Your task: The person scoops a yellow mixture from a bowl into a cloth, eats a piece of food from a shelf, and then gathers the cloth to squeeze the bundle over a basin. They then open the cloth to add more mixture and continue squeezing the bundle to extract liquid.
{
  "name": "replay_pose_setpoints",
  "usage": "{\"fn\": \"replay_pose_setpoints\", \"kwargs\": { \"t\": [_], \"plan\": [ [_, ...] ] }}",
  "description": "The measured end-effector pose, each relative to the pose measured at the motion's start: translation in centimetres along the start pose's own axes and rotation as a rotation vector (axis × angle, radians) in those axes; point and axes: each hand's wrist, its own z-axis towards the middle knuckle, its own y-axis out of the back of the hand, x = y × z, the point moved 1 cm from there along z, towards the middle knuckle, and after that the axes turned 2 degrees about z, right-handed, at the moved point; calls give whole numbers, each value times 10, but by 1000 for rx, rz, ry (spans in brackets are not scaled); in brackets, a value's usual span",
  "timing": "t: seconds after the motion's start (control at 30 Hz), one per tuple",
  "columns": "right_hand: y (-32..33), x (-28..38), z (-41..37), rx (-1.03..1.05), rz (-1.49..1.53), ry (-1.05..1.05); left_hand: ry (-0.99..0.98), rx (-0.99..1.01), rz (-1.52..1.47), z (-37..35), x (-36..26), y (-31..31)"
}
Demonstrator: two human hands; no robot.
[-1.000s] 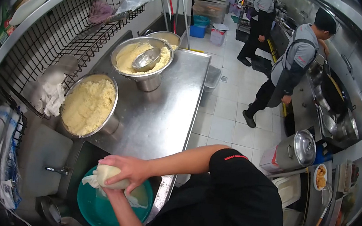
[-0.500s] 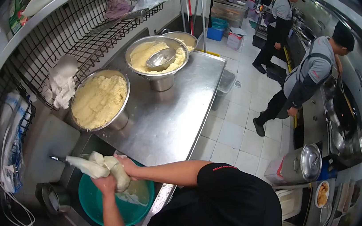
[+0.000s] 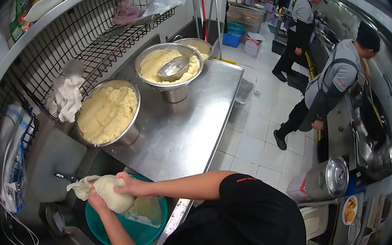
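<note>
One pale cloth bundle [image 3: 116, 198] held over green basin [image 3: 145, 235]: left hand [image 3: 96, 198] clenched round gathered end, right hand [image 3: 127, 184] curled over bulge; half a second ago bundle looked lumpier, now rounder.

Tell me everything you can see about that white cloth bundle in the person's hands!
The off-white, rounded cloth bundle has a plump body and a loose, crumpled end sticking out on the picture's left. It looks like fabric stretched snugly; its contents are hidden. It slants across the picture. The person's left hand has its grip around the gathered neck, and the right hand is on the round part. It is partly above a round, green, plastic-looking tub; whether they touch, I can't tell.
</note>
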Motion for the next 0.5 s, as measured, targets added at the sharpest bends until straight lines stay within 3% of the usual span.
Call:
{"fn": "replay_pose_setpoints", "kwargs": {
  "t": [0.03, 0.07, 0.13, 0.17, 0.23, 0.33, 0.37, 0.47, 0.5],
  "plan": [
    [2, 6, 5, -30, -285, 279, 49, -4, 8, 3, 0, -3],
    [4, 6, 4, -38, -284, 286, 49, 5, 13, 2, 1, -6],
    [4, 17, -8, -91, -752, 465, 127, 126, -109, -10, 2, -15],
    [3, 30, -14, -96, -749, 464, 150, 168, -145, -15, 2, -20],
    [1, 50, -24, 10, -1254, 765, 162, 196, -179, -19, 9, -30],
    [4, 55, -19, 202, -1342, 927, 155, 190, -187, -21, 19, -38],
    [6, 55, -15, 208, -1302, 1014, 148, 186, -185, -22, 20, -40],
    [10, 55, 0, 193, -1149, 916, 119, 165, -180, -19, 22, -38],
    [11, 54, 3, 79, -1128, 985, 101, 151, -182, -16, 20, -35]
  ]
}}
